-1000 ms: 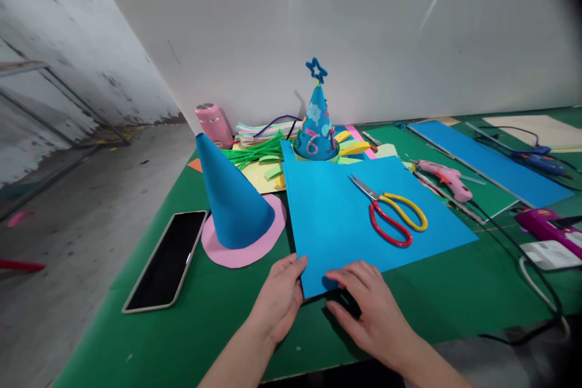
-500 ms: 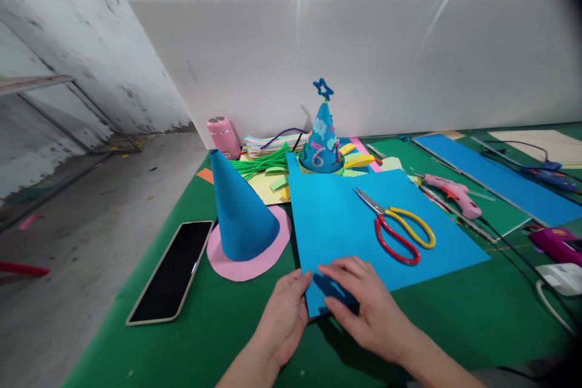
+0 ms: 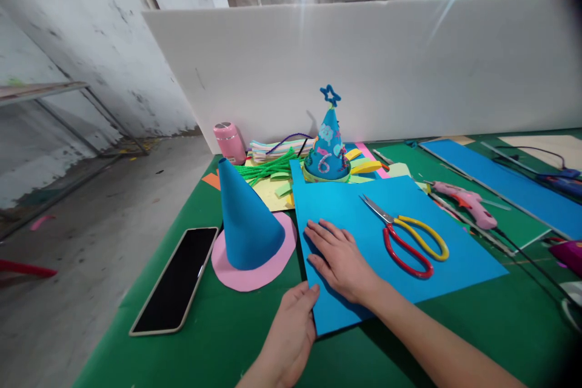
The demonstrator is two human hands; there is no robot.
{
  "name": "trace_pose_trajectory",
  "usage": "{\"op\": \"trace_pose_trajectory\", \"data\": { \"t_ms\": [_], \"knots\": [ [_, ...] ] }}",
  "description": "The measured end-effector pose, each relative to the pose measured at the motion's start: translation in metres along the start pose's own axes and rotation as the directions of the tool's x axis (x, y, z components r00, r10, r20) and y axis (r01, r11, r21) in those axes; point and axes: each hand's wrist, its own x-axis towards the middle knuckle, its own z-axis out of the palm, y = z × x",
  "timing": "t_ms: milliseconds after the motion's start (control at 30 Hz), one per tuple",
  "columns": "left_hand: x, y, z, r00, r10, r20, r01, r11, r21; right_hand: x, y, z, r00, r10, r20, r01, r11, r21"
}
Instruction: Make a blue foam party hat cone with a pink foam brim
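Note:
A large sheet of blue paper lies on the green table in front of me. My left hand pinches its near left edge, thumb on top and fingers underneath, mostly hidden. Flat on the sheet rests my right hand, its fingers stretched toward the left edge. Scissors with one red and one yellow handle lie on the sheet, right of that hand, blades slightly apart. Left of the sheet, a plain blue paper cone stands on a pink paper disc.
A phone lies at the left. Behind the sheet are a decorated cone hat, green pipe cleaners and a pink cylinder. To the right sits a pink glue gun with a trailing cord. A white board stands along the back.
My right hand has moved forward and slightly left, from hovering near the sheet's near corner to lying flat on it. My left hand stays at the edge. The view has shifted slightly.

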Motion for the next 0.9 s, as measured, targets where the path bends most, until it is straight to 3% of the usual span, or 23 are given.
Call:
{"op": "trace_pose_trajectory", "data": {
  "t_ms": [300, 700, 900],
  "knots": [
    [-0.0012, 0.0008, 0.0006, 1.0, -0.013, -0.012, 0.014, 1.0, 0.024, 0.0056, 0.0, -0.0007, 0.999, -0.03, 0.02, 0.029, 0.999, 0.042],
    [-0.0019, 0.0006, 0.0032, 0.982, -0.091, -0.166, 0.109, 0.988, 0.107, 0.0087, 0.0046, 0.0019, 0.996, -0.06, 0.066, 0.053, 0.993, 0.106],
    [-0.002, 0.0007, 0.0048, 0.988, -0.057, -0.145, 0.084, 0.979, 0.185, 0.0103, 0.0055, 0.0031, 0.994, -0.075, 0.083, 0.065, 0.99, 0.123]
  ]
}}
